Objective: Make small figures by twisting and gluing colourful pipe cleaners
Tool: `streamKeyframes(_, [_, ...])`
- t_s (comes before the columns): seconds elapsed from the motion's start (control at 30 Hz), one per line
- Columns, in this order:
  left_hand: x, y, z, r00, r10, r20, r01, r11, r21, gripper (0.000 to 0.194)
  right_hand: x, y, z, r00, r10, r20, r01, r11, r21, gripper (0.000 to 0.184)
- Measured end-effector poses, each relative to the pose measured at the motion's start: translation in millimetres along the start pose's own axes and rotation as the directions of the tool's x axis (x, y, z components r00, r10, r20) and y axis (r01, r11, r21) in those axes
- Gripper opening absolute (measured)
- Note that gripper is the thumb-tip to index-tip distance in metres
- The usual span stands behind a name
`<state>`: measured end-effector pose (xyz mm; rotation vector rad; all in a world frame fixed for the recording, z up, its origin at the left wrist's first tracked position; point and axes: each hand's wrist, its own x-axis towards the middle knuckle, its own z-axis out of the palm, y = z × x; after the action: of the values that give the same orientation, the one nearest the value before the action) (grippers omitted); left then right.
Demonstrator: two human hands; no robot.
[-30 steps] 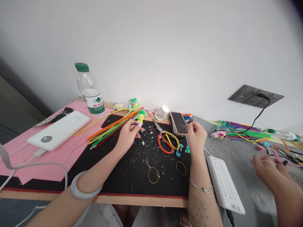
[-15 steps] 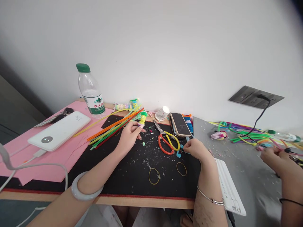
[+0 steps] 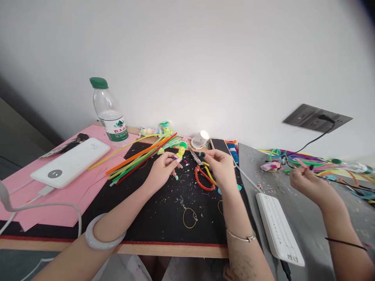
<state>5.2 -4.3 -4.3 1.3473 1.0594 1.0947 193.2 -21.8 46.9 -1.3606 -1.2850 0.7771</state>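
In my left hand (image 3: 161, 169) is a small fuzzy yellow figure (image 3: 181, 150) with a green top, pinched at its lower end between thumb and fingers. My right hand (image 3: 222, 168) is raised above the scissors, just right of the figure, with its fingertips pinched together. A tiny teal bit seems to show at those fingertips, too small to name. Beneath my right hand lie scissors (image 3: 205, 180) with red and yellow handles, blades pointing up and left. Orange, green, yellow and red pipe cleaners (image 3: 140, 158) are bundled left of the figure.
A water bottle (image 3: 113, 117) and a white power bank (image 3: 70, 162) stand on pink paper at left. A paper cup (image 3: 200, 139) and a phone (image 3: 220, 145) sit by the wall. At right, another person's hand (image 3: 312, 185) works near more pipe cleaners and a second power bank (image 3: 278, 230).
My right hand has moved left and up from beside the phone to near the figure. The figure has shifted slightly right. The other person's hand has moved left.
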Motion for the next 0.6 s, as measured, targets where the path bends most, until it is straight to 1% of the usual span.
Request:
streamKeyframes(0.03, [0.1, -0.7, 0.3, 1.0, 0.007, 0.005, -0.007, 1.0, 0.004, 0.028, -0.6, 2.5, 10.9, 0.999, -0.031, -0.012, 0.031, 0.999, 0.043, 0.02])
streamKeyframes(0.1, [0.3, -2.2, 0.9, 1.0, 0.016, 0.018, -0.016, 1.0, 0.006, 0.029, -2.6, 9.1, 27.6, 0.998, -0.048, -0.05, 0.05, 0.998, 0.036, 0.017])
streamKeyframes(0.17, [0.1, -2.9, 1.6, 0.999, 0.021, 0.031, -0.021, 1.0, 0.007, 0.029, -5.4, 15.6, 37.1, 0.996, -0.059, -0.068, 0.061, 0.998, 0.027, 0.017])
streamKeyframes(0.27, [-1.0, -1.5, 2.6, 0.998, 0.019, 0.055, -0.02, 1.0, 0.019, 0.028, -8.7, 21.2, 41.6, 0.992, -0.082, -0.097, 0.084, 0.996, 0.017, 0.015])
streamKeyframes(0.43, [-2.7, 1.0, 3.7, 0.996, 0.017, 0.083, -0.021, 0.999, 0.047, 0.026, -9.3, 23.2, 43.1, 0.982, -0.127, -0.139, 0.13, 0.991, 0.011, 0.013])
streamKeyframes(0.6, [-2.8, 0.3, 4.1, 0.995, 0.021, 0.097, -0.026, 0.998, 0.051, 0.025, -7.1, 27.2, 44.1, 0.982, -0.123, -0.143, 0.118, 0.992, -0.037, 0.014])
